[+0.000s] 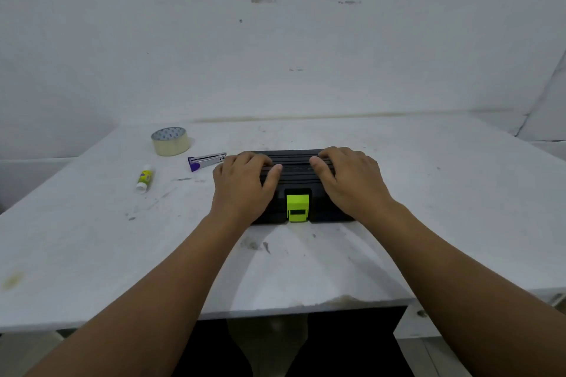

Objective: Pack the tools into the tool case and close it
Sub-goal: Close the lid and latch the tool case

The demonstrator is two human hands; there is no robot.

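Tool case (295,164) lid down.
My left hand (245,190) and right hand (349,184) press flat on it, fingers relaxed.

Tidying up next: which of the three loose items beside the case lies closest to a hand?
The purple-tipped stapler, just beyond the left hand; the tape roll and glue stick lie farther left.

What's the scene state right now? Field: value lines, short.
case: black tool case, lid down, on the table
latch: green latch at front centre; cannot tell if fastened
left hand: left hand rests flat on the lid's left side
right hand: right hand rests flat on the lid's right side
loose items: tape roll, stapler, glue stick, all left of the case
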